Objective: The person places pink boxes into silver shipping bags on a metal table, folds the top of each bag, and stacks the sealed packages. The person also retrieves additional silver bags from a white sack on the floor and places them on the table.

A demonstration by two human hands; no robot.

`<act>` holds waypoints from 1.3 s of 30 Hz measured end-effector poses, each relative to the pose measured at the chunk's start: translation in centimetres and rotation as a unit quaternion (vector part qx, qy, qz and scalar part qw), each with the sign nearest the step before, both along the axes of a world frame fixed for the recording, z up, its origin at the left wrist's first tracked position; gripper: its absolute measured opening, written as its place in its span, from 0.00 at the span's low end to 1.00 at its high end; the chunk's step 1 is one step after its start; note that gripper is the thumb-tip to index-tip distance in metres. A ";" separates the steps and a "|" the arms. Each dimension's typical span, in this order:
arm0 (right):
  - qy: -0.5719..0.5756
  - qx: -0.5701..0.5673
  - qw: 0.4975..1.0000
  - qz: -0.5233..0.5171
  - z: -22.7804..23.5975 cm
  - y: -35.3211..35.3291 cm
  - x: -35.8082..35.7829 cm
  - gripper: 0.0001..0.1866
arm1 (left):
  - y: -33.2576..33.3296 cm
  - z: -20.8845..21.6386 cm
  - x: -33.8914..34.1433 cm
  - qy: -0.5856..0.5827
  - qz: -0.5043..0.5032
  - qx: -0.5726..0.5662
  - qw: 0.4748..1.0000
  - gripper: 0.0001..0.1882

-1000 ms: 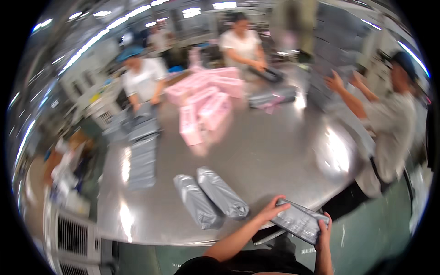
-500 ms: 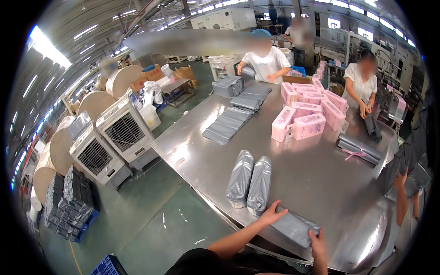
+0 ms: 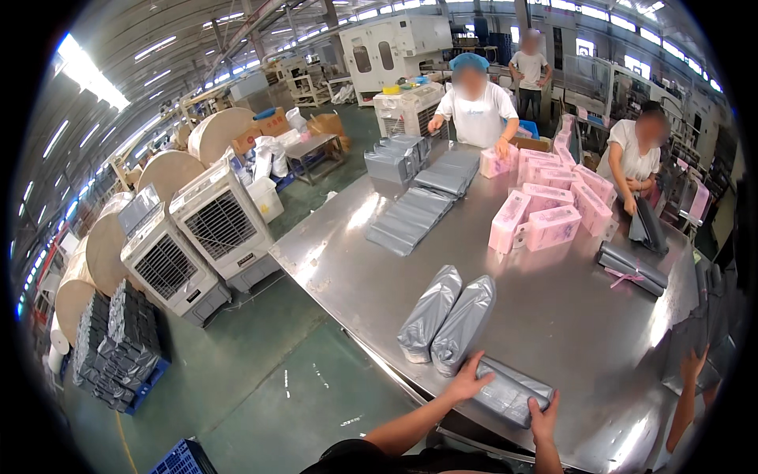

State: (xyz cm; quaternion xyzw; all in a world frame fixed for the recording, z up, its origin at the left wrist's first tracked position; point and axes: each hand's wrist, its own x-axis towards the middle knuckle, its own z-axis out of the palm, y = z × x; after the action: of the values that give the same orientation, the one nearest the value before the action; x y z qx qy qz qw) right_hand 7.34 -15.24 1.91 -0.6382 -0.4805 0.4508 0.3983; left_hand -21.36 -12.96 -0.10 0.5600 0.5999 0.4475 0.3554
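A long grey plastic-wrapped package [image 3: 509, 390] lies near the front edge of the metal table [image 3: 545, 316]. At its left end my left hand [image 3: 470, 381] grips it, thumb on top and fingers along the side. My right hand [image 3: 544, 414] holds the opposite end, its thumb pressed against the film. What is inside the grey film is hidden. Just beyond my left hand, two similar grey packages [image 3: 428, 316] [image 3: 464, 325] lie side by side, pointing away from me.
Flat grey bags [image 3: 410, 220] lie in stacks toward the far left. Pink packs [image 3: 553, 225] are heaped at the far middle, and a ribbon-tied grey roll [image 3: 632, 268] lies right. Co-workers stand across the table; another's hand [image 3: 693, 367] is at right. Air coolers [image 3: 221, 225] stand left.
The package between my hands has turned slightly, showing more of its side. The co-worker in the blue cap has reached onto a pink pack. The whole view has shifted a little.
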 end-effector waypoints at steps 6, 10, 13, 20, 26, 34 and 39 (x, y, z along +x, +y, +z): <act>0.018 -0.051 0.999 0.003 0.0 -4.8 5.9 0.40 | -5.8 6.1 6.7 0.339 0.002 0.079 0.937 0.42; 0.046 -0.027 0.998 0.026 1.4 -6.2 9.1 0.32 | -8.2 6.3 10.3 0.378 -0.116 0.078 0.915 0.37; 0.075 -0.009 0.997 -0.009 1.6 -6.2 10.5 0.20 | -8.4 8.0 12.0 0.375 -0.182 0.100 0.904 0.38; -0.175 0.241 0.908 0.296 20.2 -1.8 11.3 0.23 | -4.1 14.2 18.0 0.010 -0.410 -0.043 0.911 0.30; -0.201 0.185 0.906 0.324 18.0 1.7 13.9 0.23 | -1.9 11.0 20.8 -0.083 -0.379 -0.124 0.913 0.28; -0.156 0.087 0.904 0.389 16.4 3.6 15.5 0.26 | -0.7 11.1 19.9 -0.115 -0.390 -0.190 0.894 0.26; 0.078 0.081 0.921 0.374 14.9 5.3 18.2 0.31 | 3.4 13.1 16.4 -0.249 -0.483 -0.257 0.799 0.27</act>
State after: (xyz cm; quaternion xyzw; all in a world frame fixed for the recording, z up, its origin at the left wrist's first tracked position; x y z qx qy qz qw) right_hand 25.54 -9.92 16.78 -0.3406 -0.6865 0.5744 0.2875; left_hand -4.98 -9.59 12.99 0.5345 0.2361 0.1712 0.7932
